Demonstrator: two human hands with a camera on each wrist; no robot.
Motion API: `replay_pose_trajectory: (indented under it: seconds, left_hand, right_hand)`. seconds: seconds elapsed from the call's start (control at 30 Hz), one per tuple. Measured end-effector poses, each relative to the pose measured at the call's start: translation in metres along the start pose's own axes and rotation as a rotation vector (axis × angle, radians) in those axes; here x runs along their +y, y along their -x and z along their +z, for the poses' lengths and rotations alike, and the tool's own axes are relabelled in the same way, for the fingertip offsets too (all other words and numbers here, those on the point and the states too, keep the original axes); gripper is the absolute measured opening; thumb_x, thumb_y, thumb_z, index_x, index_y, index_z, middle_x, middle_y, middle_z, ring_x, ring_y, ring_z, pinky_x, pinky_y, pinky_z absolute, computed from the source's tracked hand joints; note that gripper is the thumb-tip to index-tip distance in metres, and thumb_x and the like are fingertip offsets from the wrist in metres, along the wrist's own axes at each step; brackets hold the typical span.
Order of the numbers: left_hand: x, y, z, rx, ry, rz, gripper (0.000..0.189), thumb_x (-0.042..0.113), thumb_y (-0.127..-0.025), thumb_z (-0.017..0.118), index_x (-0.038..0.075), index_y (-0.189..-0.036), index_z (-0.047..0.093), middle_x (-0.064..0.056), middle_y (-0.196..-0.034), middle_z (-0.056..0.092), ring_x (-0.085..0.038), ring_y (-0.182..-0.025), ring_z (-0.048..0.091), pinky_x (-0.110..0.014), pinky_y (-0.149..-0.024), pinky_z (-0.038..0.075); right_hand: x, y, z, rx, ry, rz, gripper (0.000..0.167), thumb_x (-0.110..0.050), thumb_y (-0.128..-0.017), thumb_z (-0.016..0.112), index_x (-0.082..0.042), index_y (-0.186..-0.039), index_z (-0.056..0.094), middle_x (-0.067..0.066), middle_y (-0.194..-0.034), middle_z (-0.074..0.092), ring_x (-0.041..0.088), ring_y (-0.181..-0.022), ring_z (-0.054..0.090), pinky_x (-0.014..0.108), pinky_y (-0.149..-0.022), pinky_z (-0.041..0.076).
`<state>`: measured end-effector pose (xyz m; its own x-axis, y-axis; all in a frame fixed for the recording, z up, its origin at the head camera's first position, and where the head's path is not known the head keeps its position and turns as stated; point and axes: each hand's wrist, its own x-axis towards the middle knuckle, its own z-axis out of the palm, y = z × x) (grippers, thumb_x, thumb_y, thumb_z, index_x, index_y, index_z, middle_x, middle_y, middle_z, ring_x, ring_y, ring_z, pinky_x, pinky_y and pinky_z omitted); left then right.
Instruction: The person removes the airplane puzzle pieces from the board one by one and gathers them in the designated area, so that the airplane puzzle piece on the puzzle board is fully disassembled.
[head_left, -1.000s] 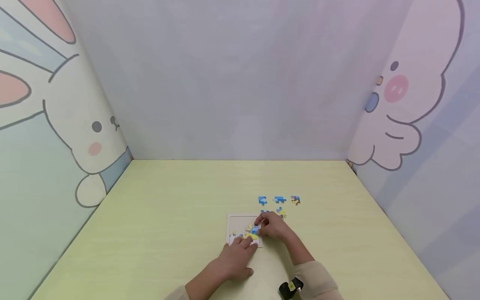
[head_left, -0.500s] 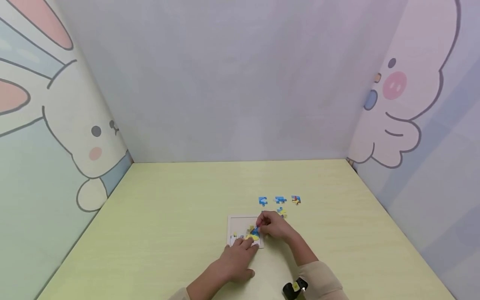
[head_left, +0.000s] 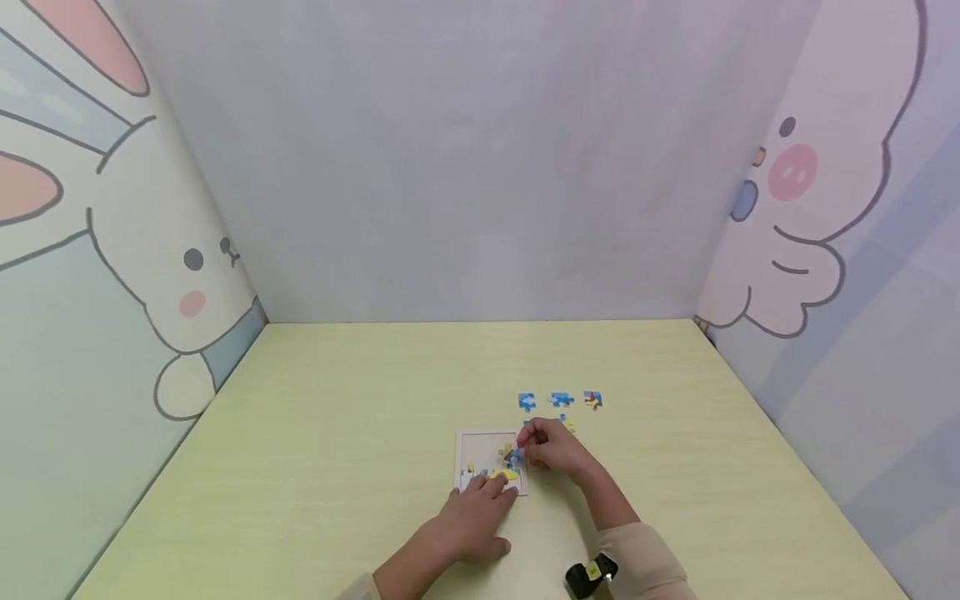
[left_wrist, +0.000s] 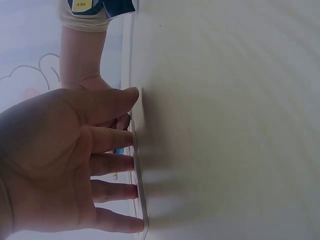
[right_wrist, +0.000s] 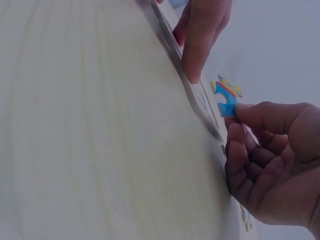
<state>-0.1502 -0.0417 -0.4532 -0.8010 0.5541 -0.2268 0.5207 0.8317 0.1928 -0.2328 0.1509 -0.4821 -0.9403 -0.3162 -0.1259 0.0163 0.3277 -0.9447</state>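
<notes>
A blue-and-yellow jigsaw piece (right_wrist: 227, 99) with a red stripe is pinched between thumb and finger of my right hand (head_left: 553, 446). In the right wrist view the piece stands tilted over the edge of a shallow puzzle tray (head_left: 456, 454). My left hand (head_left: 474, 517) lies with fairly straight fingers across the tray's near edge, fingertips (left_wrist: 131, 162) resting on it. Just beyond those fingertips, a yellow puzzle piece (head_left: 504, 474) lies inside the tray at the near right. Pale pieces along the tray's near side are partly covered by the left hand.
Loose puzzle pieces lie behind the tray: a blue one (head_left: 527, 402), another blue one (head_left: 561, 399) and a red-yellow one (head_left: 592, 399). More pieces are partly hidden behind the right hand. Walls with cartoon animals enclose the pale yellow table (head_left: 337, 417).
My right hand has shifted slightly right, and the piece between its fingers has turned and tilted over the tray's right side. The left hand has stayed in place on the tray.
</notes>
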Motion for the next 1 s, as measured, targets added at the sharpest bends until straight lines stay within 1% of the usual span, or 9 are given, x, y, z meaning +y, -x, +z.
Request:
replay_pose_trajectory:
  seconds: [0.1, 0.2, 0.33, 0.47, 0.57, 0.67, 0.8, 0.9, 1.0]
  left_hand:
    - [0.001, -0.001, -0.002, -0.03, 0.017, -0.013, 0.063, 0.042, -0.086, 0.074, 0.018, -0.141, 0.057, -0.004, -0.15, 0.047, -0.029, -0.137, 0.042, -0.055, -0.099, 0.046]
    - [0.002, 0.001, -0.002, -0.036, 0.029, -0.02, 0.061, 0.043, -0.087, 0.073, 0.017, -0.14, 0.058, -0.005, -0.15, 0.047, -0.031, -0.138, 0.042, -0.054, -0.101, 0.045]
    - [0.002, 0.006, -0.001, 0.0, 0.056, -0.008, 0.058, 0.043, -0.089, 0.071, 0.016, -0.139, 0.059, -0.008, -0.151, 0.046, -0.032, -0.139, 0.041, -0.055, -0.103, 0.043]
    - [0.001, 0.014, -0.001, 0.038, 0.065, 0.004, 0.056, 0.043, -0.089, 0.071, 0.015, -0.138, 0.06, -0.009, -0.149, 0.048, -0.029, -0.139, 0.042, -0.056, -0.102, 0.043]
    - [-0.001, 0.02, 0.0, 0.064, 0.062, -0.004, 0.058, 0.042, -0.088, 0.072, 0.013, -0.137, 0.061, -0.01, -0.148, 0.05, -0.031, -0.138, 0.043, -0.059, -0.101, 0.042]
    - [-0.003, 0.025, 0.003, 0.092, 0.062, -0.015, 0.058, 0.041, -0.087, 0.073, 0.011, -0.136, 0.061, -0.012, -0.146, 0.051, -0.034, -0.137, 0.044, -0.063, -0.101, 0.041]
    - [-0.004, 0.028, 0.003, 0.108, 0.059, -0.035, 0.058, 0.039, -0.086, 0.074, 0.011, -0.135, 0.061, -0.012, -0.146, 0.052, -0.041, -0.136, 0.043, -0.065, -0.102, 0.037]
    - [-0.005, 0.029, 0.002, 0.101, 0.067, -0.055, 0.059, 0.039, -0.086, 0.074, 0.011, -0.137, 0.06, -0.011, -0.147, 0.051, -0.045, -0.136, 0.041, -0.068, -0.103, 0.035]
    - [-0.004, 0.03, 0.003, 0.086, 0.095, -0.083, 0.062, 0.039, -0.086, 0.074, 0.012, -0.139, 0.058, -0.009, -0.15, 0.048, -0.048, -0.137, 0.039, -0.072, -0.101, 0.033]
  right_hand:
    - [-0.001, 0.002, 0.001, 0.005, 0.0, -0.013, 0.008, 0.006, -0.089, 0.063, 0.004, -0.096, 0.061, 0.005, -0.076, 0.055, 0.017, -0.065, 0.048, 0.027, -0.057, 0.04]
    - [0.0, 0.005, 0.001, 0.008, 0.001, -0.019, 0.008, 0.005, -0.089, 0.063, 0.005, -0.097, 0.061, 0.005, -0.076, 0.055, 0.016, -0.065, 0.049, 0.027, -0.057, 0.041]
    - [0.0, 0.009, 0.0, 0.05, -0.021, -0.007, 0.009, 0.004, -0.09, 0.063, 0.004, -0.099, 0.06, 0.005, -0.077, 0.055, 0.016, -0.065, 0.049, 0.026, -0.056, 0.041]
    - [-0.002, 0.014, -0.005, 0.104, -0.054, -0.005, 0.01, 0.004, -0.09, 0.063, 0.004, -0.1, 0.06, 0.006, -0.079, 0.055, 0.016, -0.065, 0.049, 0.026, -0.056, 0.041]
    - [-0.003, 0.019, -0.009, 0.12, -0.069, -0.004, 0.012, 0.002, -0.091, 0.064, 0.005, -0.102, 0.06, 0.005, -0.08, 0.055, 0.016, -0.067, 0.049, 0.026, -0.057, 0.041]
    - [-0.003, 0.023, -0.014, 0.139, -0.085, 0.007, 0.013, 0.001, -0.092, 0.065, 0.005, -0.103, 0.059, 0.005, -0.08, 0.056, 0.016, -0.067, 0.049, 0.026, -0.058, 0.042]
    - [-0.002, 0.028, -0.022, 0.177, -0.116, 0.006, 0.014, 0.001, -0.092, 0.065, 0.006, -0.103, 0.059, 0.006, -0.081, 0.058, 0.017, -0.069, 0.052, 0.027, -0.059, 0.045]
    - [0.001, 0.029, -0.03, 0.206, -0.14, 0.002, 0.014, 0.002, -0.092, 0.064, 0.008, -0.104, 0.058, 0.006, -0.083, 0.059, 0.017, -0.07, 0.053, 0.027, -0.06, 0.046]
    - [0.003, 0.031, -0.037, 0.239, -0.155, 0.02, 0.015, 0.002, -0.092, 0.064, 0.008, -0.105, 0.058, 0.006, -0.084, 0.06, 0.017, -0.072, 0.055, 0.028, -0.062, 0.046]
